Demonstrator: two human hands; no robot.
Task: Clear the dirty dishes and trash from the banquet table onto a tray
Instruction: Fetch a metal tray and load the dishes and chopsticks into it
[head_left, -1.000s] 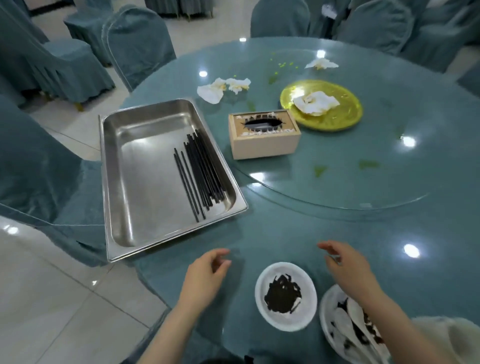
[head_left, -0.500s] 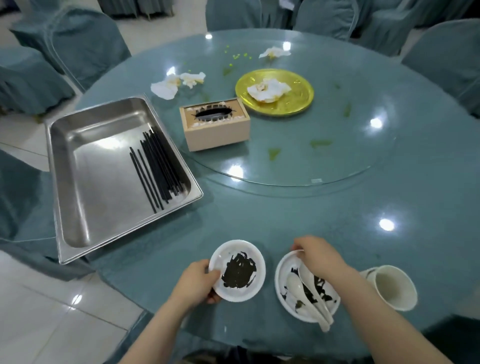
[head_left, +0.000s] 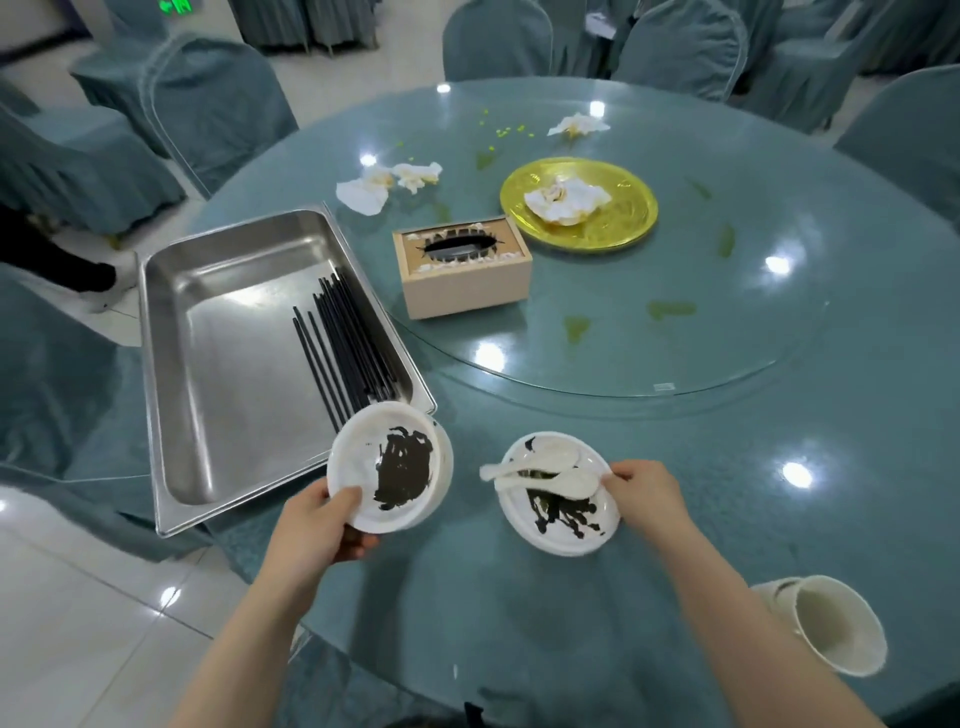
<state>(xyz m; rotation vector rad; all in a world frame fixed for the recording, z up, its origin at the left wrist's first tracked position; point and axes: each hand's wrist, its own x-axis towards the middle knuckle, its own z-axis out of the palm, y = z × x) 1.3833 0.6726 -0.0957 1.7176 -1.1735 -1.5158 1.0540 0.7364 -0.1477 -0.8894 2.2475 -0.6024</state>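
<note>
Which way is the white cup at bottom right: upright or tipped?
Tipped: the cup lies on its side on the table, its open mouth facing the camera.

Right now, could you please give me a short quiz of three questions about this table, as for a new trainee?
1. True or false: the left hand holds a stained white bowl tilted near the corner of the metal tray.
2. What already lies inside the tray? A) crumpled napkins B) black chopsticks C) a cup
3. Fill in: the plate that the right hand grips at its rim carries two white ______.

Key
1. True.
2. B. The napkins are still on the table, and the white cup lies on its side near the table edge.
3. Spoons.
</note>
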